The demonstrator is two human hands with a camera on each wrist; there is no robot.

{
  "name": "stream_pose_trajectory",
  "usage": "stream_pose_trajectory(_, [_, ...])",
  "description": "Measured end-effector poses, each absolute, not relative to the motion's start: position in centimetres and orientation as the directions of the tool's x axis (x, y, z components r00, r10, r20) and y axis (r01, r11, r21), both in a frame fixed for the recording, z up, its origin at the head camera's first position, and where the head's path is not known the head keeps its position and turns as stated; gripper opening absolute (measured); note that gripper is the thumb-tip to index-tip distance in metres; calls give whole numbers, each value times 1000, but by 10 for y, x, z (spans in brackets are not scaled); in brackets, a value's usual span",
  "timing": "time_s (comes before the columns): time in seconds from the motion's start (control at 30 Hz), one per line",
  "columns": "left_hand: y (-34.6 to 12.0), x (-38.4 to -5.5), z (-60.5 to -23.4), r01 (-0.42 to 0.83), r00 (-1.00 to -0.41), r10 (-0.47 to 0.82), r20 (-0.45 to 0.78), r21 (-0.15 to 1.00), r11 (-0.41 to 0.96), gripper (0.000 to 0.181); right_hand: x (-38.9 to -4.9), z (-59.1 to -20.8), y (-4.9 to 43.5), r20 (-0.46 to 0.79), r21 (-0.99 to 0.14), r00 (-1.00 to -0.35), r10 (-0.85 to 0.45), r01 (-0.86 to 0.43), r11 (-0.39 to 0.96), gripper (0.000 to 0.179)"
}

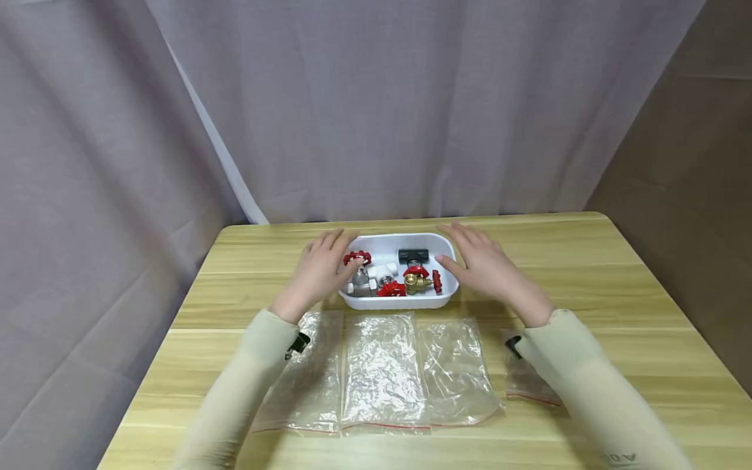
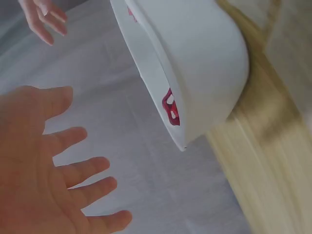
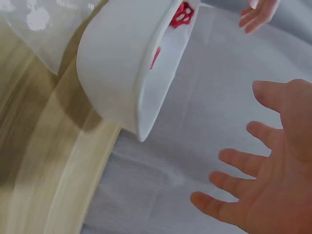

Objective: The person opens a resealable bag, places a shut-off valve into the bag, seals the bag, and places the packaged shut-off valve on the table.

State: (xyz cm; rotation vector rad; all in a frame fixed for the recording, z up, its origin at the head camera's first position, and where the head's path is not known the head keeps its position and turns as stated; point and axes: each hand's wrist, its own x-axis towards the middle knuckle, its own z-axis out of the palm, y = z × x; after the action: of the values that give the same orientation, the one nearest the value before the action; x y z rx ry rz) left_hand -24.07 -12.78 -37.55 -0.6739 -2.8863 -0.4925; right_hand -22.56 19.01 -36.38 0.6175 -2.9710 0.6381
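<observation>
Centrally, toward the far edge of the wood-grain bench [image 1: 634, 352], an oblong white plastic tray [image 1: 398, 303] rests with one long side facing the person, a bare hand at either end. Left hand [image 1: 317, 269]: just beside the tray's left end, grip released, fingers extended and spread; the left wrist view shows a gap between palm and tray wall. Right hand [image 1: 486, 266]: just beside the right end, grip likewise released, fingers extended and separated, again with a gap in the right wrist view. Contents of the tray, from left to right: a grey valve [image 1: 361, 283] with a red handwheel on its far side; a white valve [image 1: 383, 271] with its red handwheel toward the near wall; a black valve [image 1: 414, 256] lying crosswise near the far wall, red handwheel toward the person; and a brass valve [image 1: 412, 283], its smaller red handwheel directed right. Foreground: three clear plastic bags [image 1: 384, 372] lie side by side, red strips at their near ends; a fourth bag [image 1: 529, 378], farther right, is partly hidden by the right sleeve [image 1: 593, 378]. Background: a hanging grey curtain [image 1: 376, 117]
</observation>
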Motion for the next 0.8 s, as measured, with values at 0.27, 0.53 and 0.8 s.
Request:
stream_pose_trajectory(0.27, [-138, -182, -376, 567, -821, 528, 219, 203, 798, 52, -174, -363, 179, 168, -315, -838, -519, -544, 777, 55])
stream_pose_trajectory(0.53, [-133, -117, -394, 685, -728, 661, 181, 154, 712, 44, -114, -382, 152, 142, -245, -738, -660, -672, 699, 48])
stream_pose_trajectory(0.8, [-123, -75, -412, 764, -645, 752, 136, 89, 639, 35, -76, -409, 135, 20, -220, -675, -738, -723, 655, 36])
